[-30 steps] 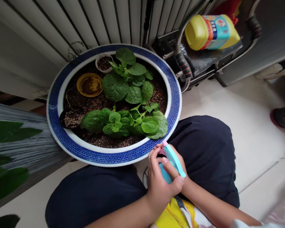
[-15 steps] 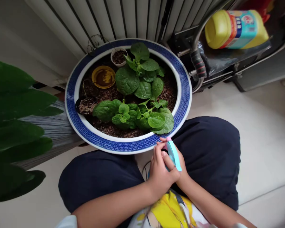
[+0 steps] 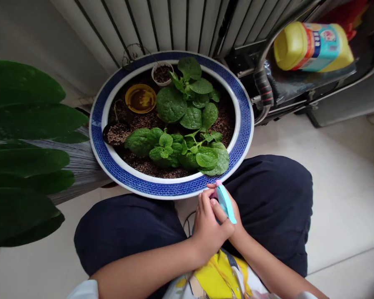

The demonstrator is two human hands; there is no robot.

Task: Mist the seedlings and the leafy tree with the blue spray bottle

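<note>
A light blue spray bottle (image 3: 225, 202) with a pink nozzle sits between my two hands, its nozzle pointing at the planter. My left hand (image 3: 208, 223) is closed around the near side of it, thumb and fingers wrapped over. Behind the spray head, my right hand (image 3: 237, 218) also grips it, one finger showing near the trigger; most of its fingers are hidden. Just beyond the hands stands an oval planter (image 3: 162, 192) with a blue patterned rim. Leafy green plants (image 3: 171, 104) with wet-looking leaves grow in its dark soil (image 3: 146, 166).
Inside the planter sit a yellow dish (image 3: 140, 99), a small white pot (image 3: 162, 74) and a dark pot (image 3: 116, 133) of grit. Large leaves (image 3: 28, 124) crowd the left. A radiator (image 3: 177, 25) stands behind. At right, a yellow bottle (image 3: 313, 46) lies on a metal-framed cart (image 3: 263, 85).
The view has shifted slightly, so the planter and large leaves appear a little further right. Both hands keep the same grip on the spray bottle.
</note>
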